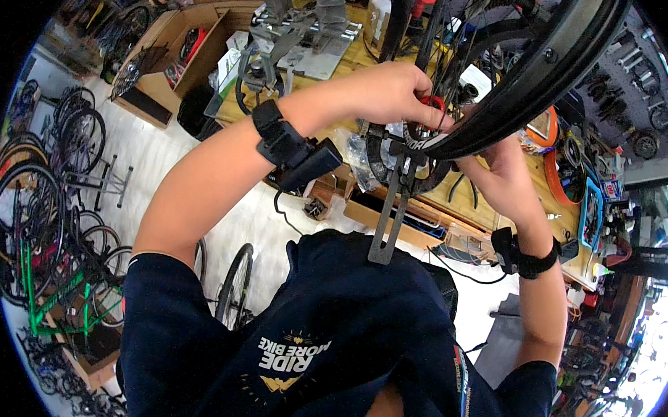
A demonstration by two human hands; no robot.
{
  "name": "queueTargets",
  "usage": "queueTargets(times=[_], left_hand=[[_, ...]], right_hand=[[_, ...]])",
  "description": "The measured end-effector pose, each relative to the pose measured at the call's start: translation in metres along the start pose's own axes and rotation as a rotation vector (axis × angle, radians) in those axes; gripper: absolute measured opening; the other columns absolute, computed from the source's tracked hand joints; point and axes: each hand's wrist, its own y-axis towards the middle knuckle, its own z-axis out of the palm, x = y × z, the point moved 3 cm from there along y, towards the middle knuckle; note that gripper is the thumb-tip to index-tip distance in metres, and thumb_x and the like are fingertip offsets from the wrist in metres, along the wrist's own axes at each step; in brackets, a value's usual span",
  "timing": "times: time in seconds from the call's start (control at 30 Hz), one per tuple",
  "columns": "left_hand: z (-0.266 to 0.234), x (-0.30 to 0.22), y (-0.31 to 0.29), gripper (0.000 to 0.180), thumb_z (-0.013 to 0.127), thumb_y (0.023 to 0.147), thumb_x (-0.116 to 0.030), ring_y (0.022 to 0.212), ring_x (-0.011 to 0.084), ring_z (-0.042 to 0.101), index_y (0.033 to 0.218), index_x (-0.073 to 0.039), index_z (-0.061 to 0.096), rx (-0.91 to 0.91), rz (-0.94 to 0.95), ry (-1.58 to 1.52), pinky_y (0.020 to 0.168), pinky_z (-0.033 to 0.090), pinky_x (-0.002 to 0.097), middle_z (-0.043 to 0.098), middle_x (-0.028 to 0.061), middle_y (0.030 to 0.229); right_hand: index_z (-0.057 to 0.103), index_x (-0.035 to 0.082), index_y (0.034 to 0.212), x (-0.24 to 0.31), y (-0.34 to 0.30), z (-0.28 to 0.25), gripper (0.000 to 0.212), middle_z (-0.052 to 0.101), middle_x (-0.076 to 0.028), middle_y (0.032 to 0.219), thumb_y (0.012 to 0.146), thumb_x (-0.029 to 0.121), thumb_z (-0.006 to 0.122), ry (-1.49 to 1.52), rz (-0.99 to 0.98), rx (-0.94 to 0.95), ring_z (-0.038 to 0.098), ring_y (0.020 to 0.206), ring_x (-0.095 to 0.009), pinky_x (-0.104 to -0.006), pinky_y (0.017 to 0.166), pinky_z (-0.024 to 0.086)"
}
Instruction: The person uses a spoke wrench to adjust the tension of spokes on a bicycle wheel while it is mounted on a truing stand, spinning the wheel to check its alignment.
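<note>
gripping round black rim, both hands

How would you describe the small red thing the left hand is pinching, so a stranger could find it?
Start at the big black wheel rim arcing across the top right. Follow it down to the left hand; its fingers pinch a small red ring. It is the only red piece among black spokes and grey metal.

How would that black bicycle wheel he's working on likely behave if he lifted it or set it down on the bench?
The black bicycle wheel probably stays stiff when lifted: its rim looks like rigid metal braced by spokes. It likely feels light for its size, being mostly open space. Set on edge it would tend to roll or tip, since it is round and narrow; the left hand and right hand steady it.
</note>
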Motion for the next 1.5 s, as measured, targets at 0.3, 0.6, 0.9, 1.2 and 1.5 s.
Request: queueTargets(times=[0.3, 0.6, 0.9, 1.2, 1.5], left_hand=[[-0.008, -0.019, 0.001, 0.04, 0.072, 0.085, -0.035, 0.071, 0.0215, 0.066, 0.095, 0.003, 0.07, 0.244, -0.053, -0.126, 0.069, 0.054, 0.0344, 0.071, 0.014, 0.083], [-0.007, 0.021, 0.016, 0.046, 0.065, 0.094, -0.018, 0.095, 0.0097, 0.064, 0.135, -0.003, 0.051, 0.786, 0.058, -1.008, 0.086, 0.053, 0.0259, 0.068, 0.0053, 0.115], [-0.007, -0.003, 0.013, 0.039, 0.079, 0.08, -0.036, 0.054, 0.0108, 0.053, 0.072, 0.0, 0.067, 0.228, 0.041, -0.224, 0.051, 0.041, 0.0291, 0.064, 0.0067, 0.062], [-0.002, -0.006, 0.012, 0.035, 0.074, 0.08, -0.027, 0.064, 0.0249, 0.063, 0.09, 0.004, 0.062, 0.038, 0.118, -0.298, 0.063, 0.05, 0.0357, 0.065, 0.014, 0.071], [0.002, 0.004, 0.017, 0.025, 0.067, 0.091, -0.011, 0.086, 0.0077, 0.061, 0.113, -0.002, 0.059, 0.581, 0.087, -0.665, 0.078, 0.05, 0.0265, 0.067, 0.0026, 0.099]], right_hand=[[0.056, -0.002, 0.104, 0.004, -0.05, -0.007, 0.015, 0.063, -0.005, 0.09, 0.09, 0.001, 0.062, -0.024, 0.228, -0.281, 0.06, 0.083, -0.011, -0.0254, 0.078, 0.049], [0.056, -0.002, 0.105, -0.009, -0.112, 0.017, 0.014, 0.063, -0.006, 0.09, 0.092, -0.001, 0.06, 0.089, 0.411, -0.521, 0.063, 0.082, -0.012, -0.0253, 0.075, 0.052], [0.056, -0.002, 0.103, 0.003, -0.118, 0.038, 0.011, 0.063, -0.006, 0.089, 0.093, 0.002, 0.059, 0.065, 0.475, -0.559, 0.061, 0.08, -0.012, -0.0251, 0.072, 0.05], [0.059, -0.001, 0.102, 0.022, -0.077, 0.023, 0.014, 0.063, -0.004, 0.089, 0.089, 0.002, 0.063, -0.176, 0.458, -0.474, 0.06, 0.082, -0.011, -0.0256, 0.075, 0.048], [0.054, -0.002, 0.107, 0.018, 0.003, -0.004, 0.014, 0.06, -0.004, 0.088, 0.093, -0.002, 0.057, -0.018, 0.39, -0.313, 0.058, 0.081, -0.01, -0.0236, 0.073, 0.046]])
